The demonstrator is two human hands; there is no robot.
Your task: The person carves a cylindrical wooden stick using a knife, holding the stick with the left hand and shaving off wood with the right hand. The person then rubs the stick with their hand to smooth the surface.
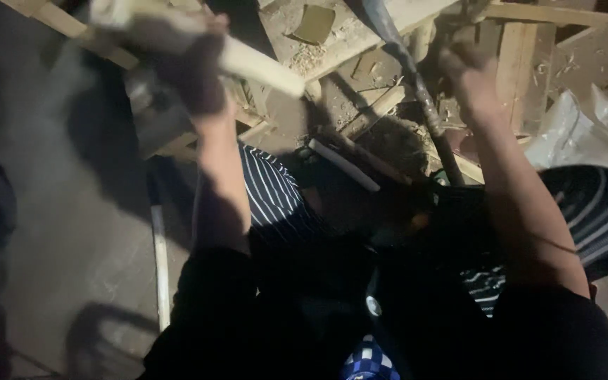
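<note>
The left hand [188,67] is raised near the top of the view, its fingers wrapped fully round a pale, rounded wooden piece [262,65] that looks like a handle or mallet; motion blur softens both, so the exact tool cannot be told. That pale piece sticks out from the fist toward the wooden workpiece [332,49], a flat, sawdust-strewn timber surface that fills the upper middle of the frame, and its free end hangs just above the near edge of that surface. The right hand [467,70] is on the other side of the workpiece, closed in a fist just beside a long dark metal rod [416,84] that slants down across the timber; whether the fingers actually clasp the rod or only rest against it cannot be told in the dim light. Below the workpiece, between the two forearms, a narrow pale strip [344,165] lies tilted against a dark mass. A crumpled whitish plastic sheet [578,130] sits to the right of the workpiece, just past the right forearm. Striped fabric [272,193] shows under the workpiece, near the left forearm.
</note>
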